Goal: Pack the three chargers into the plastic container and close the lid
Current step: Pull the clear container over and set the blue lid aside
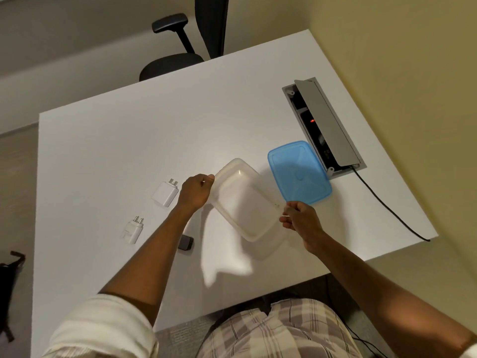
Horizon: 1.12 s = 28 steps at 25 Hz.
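A clear plastic container (245, 200) is held open-side up a little above the white desk (129, 140), with nothing inside it. My left hand (196, 191) grips its left rim and my right hand (300, 219) grips its right corner. Its blue lid (299, 173) lies flat on the desk just right of it. Two white chargers lie left of my left hand: a larger one (165, 193) and a smaller one (133, 229), prongs pointing away from me. A dark charger (185, 242) peeks out from under my left forearm, mostly hidden.
An open grey cable box (325, 125) with a red light is set into the desk behind the lid; a black cable (387, 210) runs from it over the right edge. A black office chair (185, 47) stands beyond the far edge. A dark bag (7, 285) sits on the floor at left.
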Tool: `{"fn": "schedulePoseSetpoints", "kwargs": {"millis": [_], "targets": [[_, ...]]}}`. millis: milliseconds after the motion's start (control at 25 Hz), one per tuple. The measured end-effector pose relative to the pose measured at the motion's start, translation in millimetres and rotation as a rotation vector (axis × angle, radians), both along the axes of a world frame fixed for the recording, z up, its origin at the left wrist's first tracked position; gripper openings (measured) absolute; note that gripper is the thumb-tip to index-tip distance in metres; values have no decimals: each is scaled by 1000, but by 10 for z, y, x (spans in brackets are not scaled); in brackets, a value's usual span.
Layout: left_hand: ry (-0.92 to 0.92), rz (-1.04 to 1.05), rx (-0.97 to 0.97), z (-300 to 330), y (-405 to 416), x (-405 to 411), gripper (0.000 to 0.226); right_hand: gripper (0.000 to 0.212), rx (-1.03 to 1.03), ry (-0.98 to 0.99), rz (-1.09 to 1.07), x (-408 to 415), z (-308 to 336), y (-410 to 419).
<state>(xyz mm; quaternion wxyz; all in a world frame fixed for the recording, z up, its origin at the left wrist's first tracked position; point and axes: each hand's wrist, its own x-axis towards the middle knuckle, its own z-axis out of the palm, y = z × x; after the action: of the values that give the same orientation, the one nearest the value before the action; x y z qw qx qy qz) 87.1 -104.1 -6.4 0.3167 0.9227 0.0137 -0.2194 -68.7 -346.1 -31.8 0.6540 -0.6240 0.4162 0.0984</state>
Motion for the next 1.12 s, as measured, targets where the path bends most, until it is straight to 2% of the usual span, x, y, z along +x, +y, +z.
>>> {"fn": "schedulePoseSetpoints", "kwargs": {"millis": [160,480,800,920,1000,1120], "targets": [[95,140,-131,-19,352,-430,54,12,-71,-28,54,177,75,-42],[252,385,-335,-135,527,-1111,26,20,-228,-42,165,588,114,-22],[324,364,-369,-262,472,-1321,28,28,-378,-33,333,735,5,27],[335,388,-397,-262,466,-1339,16,16,-413,-15,350,726,6,34],[279,342,-356,-275,517,-1365,18,8,-521,-26,345,695,66,63],[228,339,-286,-275,677,-1411,25,28,-695,-161,331,599,219,203]]}}
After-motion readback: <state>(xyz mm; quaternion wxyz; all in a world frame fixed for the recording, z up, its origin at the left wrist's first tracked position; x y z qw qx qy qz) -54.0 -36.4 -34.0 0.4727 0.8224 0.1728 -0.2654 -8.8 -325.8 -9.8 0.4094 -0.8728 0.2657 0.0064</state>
